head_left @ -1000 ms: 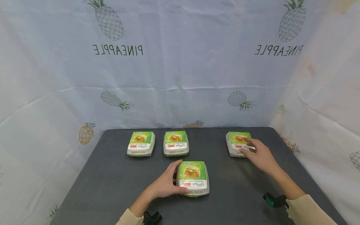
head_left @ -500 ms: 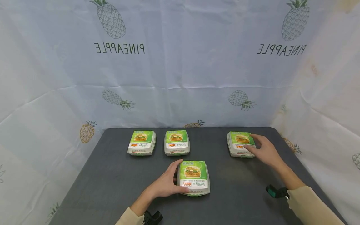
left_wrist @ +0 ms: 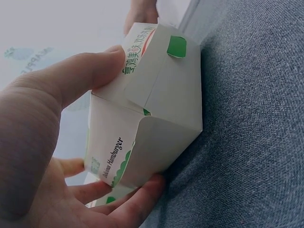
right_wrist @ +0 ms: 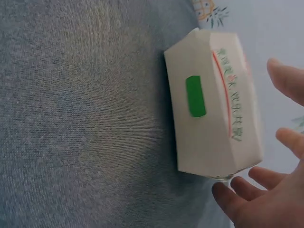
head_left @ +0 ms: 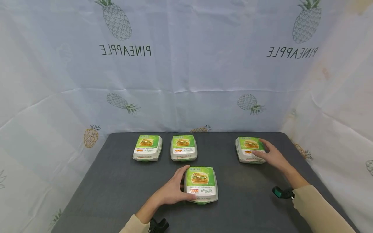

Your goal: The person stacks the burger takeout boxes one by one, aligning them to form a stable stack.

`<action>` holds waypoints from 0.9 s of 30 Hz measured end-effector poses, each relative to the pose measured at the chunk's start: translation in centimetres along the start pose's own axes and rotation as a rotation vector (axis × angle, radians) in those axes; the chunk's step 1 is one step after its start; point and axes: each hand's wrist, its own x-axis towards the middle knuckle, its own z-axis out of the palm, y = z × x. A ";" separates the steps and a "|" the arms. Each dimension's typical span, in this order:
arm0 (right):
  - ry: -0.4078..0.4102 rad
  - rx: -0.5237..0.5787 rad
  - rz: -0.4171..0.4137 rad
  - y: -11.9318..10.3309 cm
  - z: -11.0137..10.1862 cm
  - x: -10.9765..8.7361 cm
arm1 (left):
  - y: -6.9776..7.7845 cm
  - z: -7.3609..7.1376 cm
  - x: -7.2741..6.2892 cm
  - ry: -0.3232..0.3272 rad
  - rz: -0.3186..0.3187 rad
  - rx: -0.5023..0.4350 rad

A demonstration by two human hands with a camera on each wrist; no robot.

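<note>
My left hand [head_left: 170, 191] grips the nearest burger box [head_left: 201, 184], a white and green carton with a burger picture on its lid. In the left wrist view, the thumb lies on that burger box [left_wrist: 166, 71] along its printed front slope, with the fingers round its side. At the back right, my right hand [head_left: 274, 157] is beside another burger box [head_left: 249, 150], its fingers spread around the right side. The right wrist view shows the thumb held off this burger box [right_wrist: 204, 133] and the fingertips right at its end.
Two more matching boxes, a left one [head_left: 147, 148] and a middle one [head_left: 183, 148], stand along the back of the dark grey table [head_left: 116, 194]. A white pineapple-print cloth [head_left: 180, 71] hangs behind and at both sides.
My right hand has shifted from over the back right burger box to its right side, uncovering more of the lid. The left hand keeps its grip in the same place.
</note>
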 end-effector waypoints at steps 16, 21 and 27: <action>-0.022 0.126 -0.029 1.3 0.7 0.7 | 0.1 0.2 0.1 0.009 0.007 0.019; -0.010 0.118 -0.028 1.6 0.9 0.6 | 0.0 0.3 0.1 0.007 0.006 0.025; -0.005 0.104 -0.019 1.8 1.1 0.5 | 0.1 0.2 0.0 0.009 0.002 0.022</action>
